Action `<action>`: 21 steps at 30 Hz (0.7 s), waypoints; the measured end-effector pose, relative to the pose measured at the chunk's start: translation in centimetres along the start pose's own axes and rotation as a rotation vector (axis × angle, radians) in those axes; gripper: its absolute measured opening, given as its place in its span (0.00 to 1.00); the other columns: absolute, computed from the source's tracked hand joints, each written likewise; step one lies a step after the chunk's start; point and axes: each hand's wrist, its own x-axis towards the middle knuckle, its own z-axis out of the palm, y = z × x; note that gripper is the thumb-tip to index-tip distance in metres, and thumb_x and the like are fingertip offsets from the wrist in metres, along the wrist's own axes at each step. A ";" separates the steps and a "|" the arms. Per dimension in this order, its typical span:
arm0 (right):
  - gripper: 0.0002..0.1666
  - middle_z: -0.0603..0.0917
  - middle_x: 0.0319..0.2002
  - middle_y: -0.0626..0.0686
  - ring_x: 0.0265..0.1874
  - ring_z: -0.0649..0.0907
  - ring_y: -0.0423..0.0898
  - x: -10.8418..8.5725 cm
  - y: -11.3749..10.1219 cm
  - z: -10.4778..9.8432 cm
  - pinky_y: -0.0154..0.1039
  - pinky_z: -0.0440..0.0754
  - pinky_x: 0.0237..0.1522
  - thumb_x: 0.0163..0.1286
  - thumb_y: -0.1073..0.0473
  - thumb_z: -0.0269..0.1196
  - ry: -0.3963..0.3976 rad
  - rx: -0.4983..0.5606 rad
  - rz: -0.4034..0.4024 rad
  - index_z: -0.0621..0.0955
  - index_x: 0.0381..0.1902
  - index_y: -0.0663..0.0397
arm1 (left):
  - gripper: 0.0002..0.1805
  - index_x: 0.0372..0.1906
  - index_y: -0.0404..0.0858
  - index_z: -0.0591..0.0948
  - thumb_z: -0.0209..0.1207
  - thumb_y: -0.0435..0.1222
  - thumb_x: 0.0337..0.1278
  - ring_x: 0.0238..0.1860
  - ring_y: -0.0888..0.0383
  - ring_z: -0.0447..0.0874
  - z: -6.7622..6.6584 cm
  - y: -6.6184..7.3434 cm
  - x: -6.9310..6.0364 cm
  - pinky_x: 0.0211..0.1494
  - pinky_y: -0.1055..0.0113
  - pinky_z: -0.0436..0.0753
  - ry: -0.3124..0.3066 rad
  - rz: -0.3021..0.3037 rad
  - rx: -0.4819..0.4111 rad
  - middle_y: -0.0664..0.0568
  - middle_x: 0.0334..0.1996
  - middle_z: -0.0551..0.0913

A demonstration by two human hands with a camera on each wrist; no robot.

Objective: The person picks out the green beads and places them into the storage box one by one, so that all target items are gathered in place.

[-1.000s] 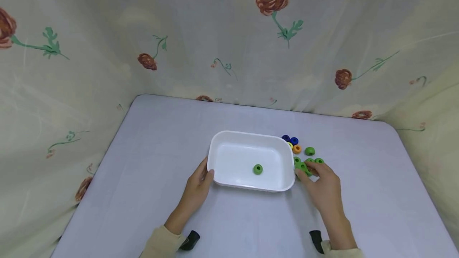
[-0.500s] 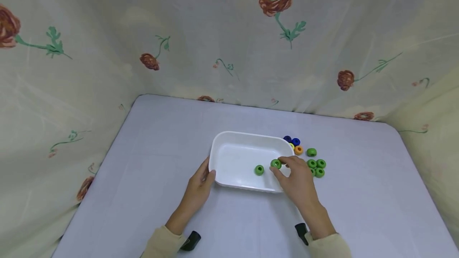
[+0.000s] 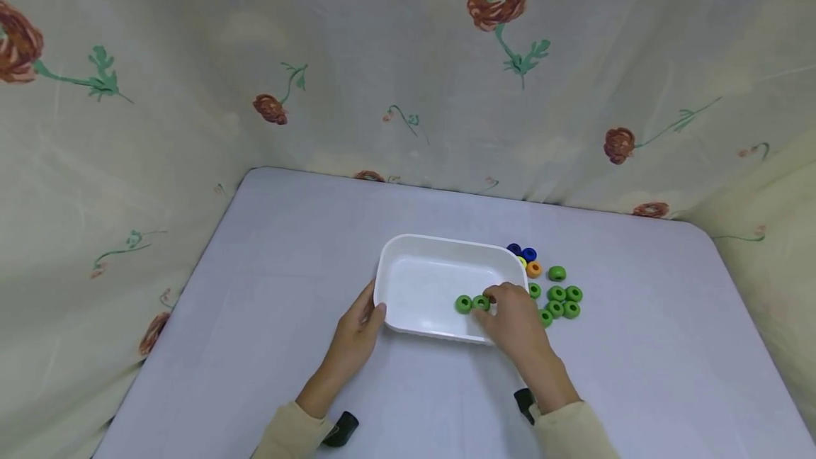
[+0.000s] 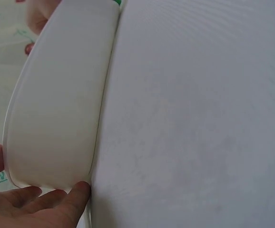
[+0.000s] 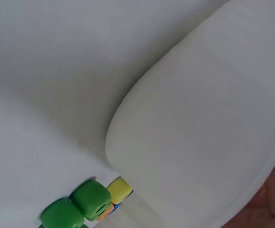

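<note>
A white plastic tray (image 3: 414,282) lies on the table. My left hand (image 3: 354,328) grips its left end, thumb at the rim; in the left wrist view the fingers (image 4: 75,199) lie against the end wall. Inside the tray, my right hand (image 3: 519,321) pinches a green bead (image 3: 481,303) between thumb and fingers. Just left of it, a second green bead (image 3: 463,304) sits on the tray floor, touching or almost touching it. In the right wrist view the tray wall (image 5: 199,123) hides most of the right hand.
Several green beads (image 3: 557,294) lie beside the tray's right end, some partly hidden. Behind them are an orange bead (image 3: 534,269), a yellow bead (image 5: 119,190), and two blue beads (image 3: 529,254). A flowered cloth (image 3: 357,55) hangs behind the table (image 3: 287,232).
My right hand has moved left from the bead group into the tray, carrying a green bead, and has lowered it beside the other one. The left hand keeps its grip on the tray.
</note>
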 end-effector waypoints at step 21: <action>0.21 0.87 0.40 0.57 0.42 0.84 0.52 1.0 -0.7 1.1 0.52 0.85 0.51 0.61 0.57 0.73 -0.096 -0.004 0.025 0.86 0.49 0.64 | 0.32 0.80 0.37 0.53 0.45 0.40 0.79 0.78 0.40 0.57 -0.1 -0.1 0.0 0.75 0.50 0.70 -0.008 0.008 0.003 0.38 0.79 0.55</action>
